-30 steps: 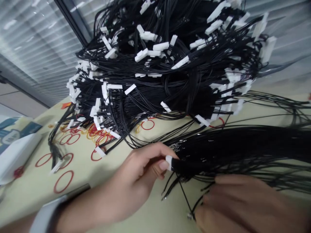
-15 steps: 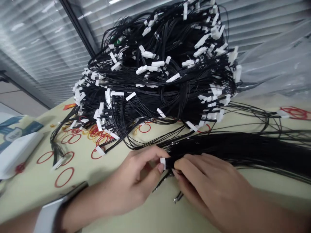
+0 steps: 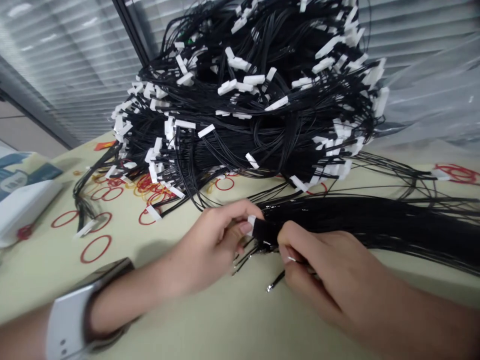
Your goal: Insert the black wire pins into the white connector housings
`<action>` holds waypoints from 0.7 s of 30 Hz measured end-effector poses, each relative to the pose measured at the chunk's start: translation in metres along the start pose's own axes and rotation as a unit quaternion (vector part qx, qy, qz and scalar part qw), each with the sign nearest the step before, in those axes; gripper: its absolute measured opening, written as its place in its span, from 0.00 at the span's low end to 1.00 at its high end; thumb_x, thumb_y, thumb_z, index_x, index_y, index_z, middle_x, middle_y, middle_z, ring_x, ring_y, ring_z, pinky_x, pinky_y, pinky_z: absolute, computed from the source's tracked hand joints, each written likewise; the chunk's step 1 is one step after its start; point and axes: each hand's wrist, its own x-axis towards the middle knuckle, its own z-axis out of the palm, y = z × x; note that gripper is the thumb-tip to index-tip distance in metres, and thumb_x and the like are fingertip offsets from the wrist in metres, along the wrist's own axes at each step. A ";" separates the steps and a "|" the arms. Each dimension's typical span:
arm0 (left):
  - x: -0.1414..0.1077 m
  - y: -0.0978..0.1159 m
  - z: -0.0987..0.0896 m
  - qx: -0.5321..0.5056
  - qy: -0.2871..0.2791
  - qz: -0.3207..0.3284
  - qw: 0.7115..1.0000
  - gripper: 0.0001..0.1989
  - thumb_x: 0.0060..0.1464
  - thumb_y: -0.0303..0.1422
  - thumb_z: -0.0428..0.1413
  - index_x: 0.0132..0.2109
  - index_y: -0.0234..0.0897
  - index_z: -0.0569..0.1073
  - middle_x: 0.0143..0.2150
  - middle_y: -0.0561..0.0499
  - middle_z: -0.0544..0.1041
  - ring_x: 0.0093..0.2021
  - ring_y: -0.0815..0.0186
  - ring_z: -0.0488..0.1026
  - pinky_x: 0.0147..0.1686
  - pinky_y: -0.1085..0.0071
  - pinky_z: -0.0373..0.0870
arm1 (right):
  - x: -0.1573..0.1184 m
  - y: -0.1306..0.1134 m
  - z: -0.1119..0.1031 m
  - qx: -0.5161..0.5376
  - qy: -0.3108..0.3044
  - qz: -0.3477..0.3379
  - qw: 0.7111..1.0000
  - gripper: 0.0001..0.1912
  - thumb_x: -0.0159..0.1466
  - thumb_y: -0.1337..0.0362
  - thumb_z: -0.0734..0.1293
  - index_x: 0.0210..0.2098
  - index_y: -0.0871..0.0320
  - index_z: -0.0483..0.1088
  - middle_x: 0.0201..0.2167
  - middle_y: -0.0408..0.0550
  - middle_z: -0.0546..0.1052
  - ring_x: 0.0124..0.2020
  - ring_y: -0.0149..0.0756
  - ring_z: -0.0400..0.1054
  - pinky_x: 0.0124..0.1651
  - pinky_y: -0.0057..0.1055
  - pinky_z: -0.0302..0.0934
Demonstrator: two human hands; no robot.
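Observation:
Between thumb and forefinger, my left hand (image 3: pixel 213 240) pinches a white connector (image 3: pixel 251 224) with black wires leading from it to the right. My right hand (image 3: pixel 333 275) is closed on black wires beside it; a small metal terminal (image 3: pixel 291 259) shows at its fingertips, and another wire with a metal end (image 3: pixel 272 287) sticks out below the fingers. Behind and under both hands lies a thick bundle of loose black wires (image 3: pixel 382 220), some with bare metal ends near the connector. My left wrist wears a watch with a pale strap (image 3: pixel 67 325).
A tall heap of black cables with white connectors (image 3: pixel 232 135) stands at the back. Red rubber bands (image 3: pixel 96 249) lie scattered at left, more at far right (image 3: pixel 455 173). A white box (image 3: pixel 28 210) sits at the left edge, clear plastic (image 3: pixel 438 95) at the right.
My right hand has drawn slightly right, away from the connector, and a metal terminal now shows at its fingertips. My left hand keeps its pinch on the connector. The view has shifted a little.

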 end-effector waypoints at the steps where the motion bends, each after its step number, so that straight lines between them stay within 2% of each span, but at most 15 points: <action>1: 0.001 -0.001 -0.001 -0.027 0.000 -0.010 1.000 0.08 0.58 0.24 0.43 0.37 0.33 0.66 0.24 0.56 0.62 0.23 0.74 0.58 0.21 0.80 0.57 | 0.000 0.000 -0.001 0.018 -0.004 0.013 1.000 0.07 0.57 0.73 0.56 0.25 0.57 0.52 0.15 0.33 0.59 0.13 0.22 0.52 0.16 0.22 0.43; 4: 0.003 -0.001 -0.003 -0.082 -0.013 -0.039 0.996 0.07 0.57 0.23 0.45 0.37 0.31 0.67 0.27 0.54 0.65 0.26 0.74 0.60 0.24 0.80 0.60 | 0.000 0.001 0.002 0.017 -0.001 0.054 0.998 0.06 0.58 0.72 0.57 0.27 0.57 0.55 0.15 0.33 0.61 0.14 0.21 0.54 0.17 0.22 0.44; 10: 0.002 -0.001 -0.006 -0.115 -0.023 -0.053 0.992 0.05 0.56 0.25 0.47 0.39 0.32 0.66 0.27 0.54 0.66 0.28 0.73 0.61 0.27 0.79 0.59 | 0.000 0.001 0.010 -0.043 0.025 0.048 0.998 0.04 0.59 0.70 0.57 0.27 0.57 0.58 0.16 0.35 0.63 0.14 0.24 0.56 0.17 0.24 0.44; 18: 0.001 -0.002 -0.005 -0.111 -0.028 -0.046 0.992 0.04 0.57 0.25 0.47 0.38 0.34 0.66 0.27 0.55 0.66 0.28 0.72 0.60 0.27 0.77 0.57 | 0.001 0.001 0.006 0.013 0.036 0.098 0.994 0.04 0.58 0.70 0.59 0.27 0.57 0.58 0.15 0.33 0.61 0.13 0.21 0.53 0.17 0.22 0.43; 21: 0.002 0.000 -0.004 -0.121 -0.028 -0.049 0.991 0.05 0.56 0.25 0.47 0.38 0.34 0.66 0.29 0.54 0.68 0.30 0.71 0.62 0.28 0.77 0.58 | 0.002 0.002 0.006 0.023 0.030 0.087 0.996 0.04 0.58 0.70 0.58 0.27 0.57 0.58 0.15 0.33 0.61 0.14 0.21 0.53 0.17 0.22 0.43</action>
